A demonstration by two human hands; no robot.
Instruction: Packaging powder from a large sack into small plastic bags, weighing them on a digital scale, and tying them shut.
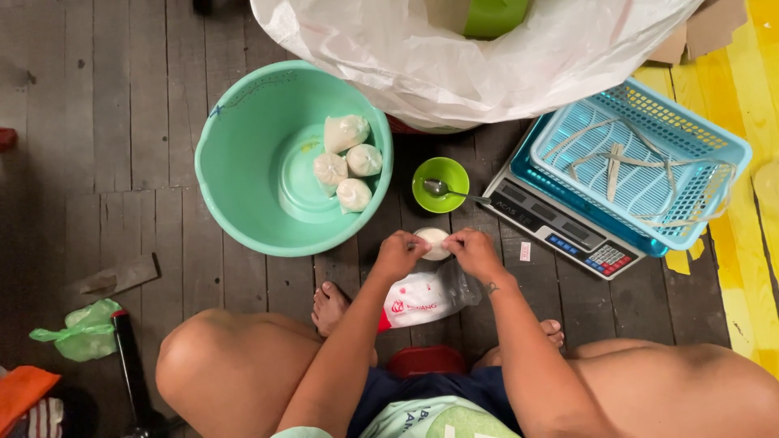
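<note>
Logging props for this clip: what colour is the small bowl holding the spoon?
Bright green; the small bowl with the metal spoon shows clearly in the head view.

Your hands (398, 253) (473, 250) meet on a pouch (432, 242), a bag (422, 298) below them. Basin (235, 162) with four pouches (347, 162) lies left; bowl (439, 184) ahead. Basket (641, 162) sits on the scale (560, 227), right.

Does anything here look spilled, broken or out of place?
Nothing looks spilled or broken. One oddity: the blue basket sits on the scale tilted, overhanging its edge. Both hands, left hand and right hand, pinch a small white bag.
</note>
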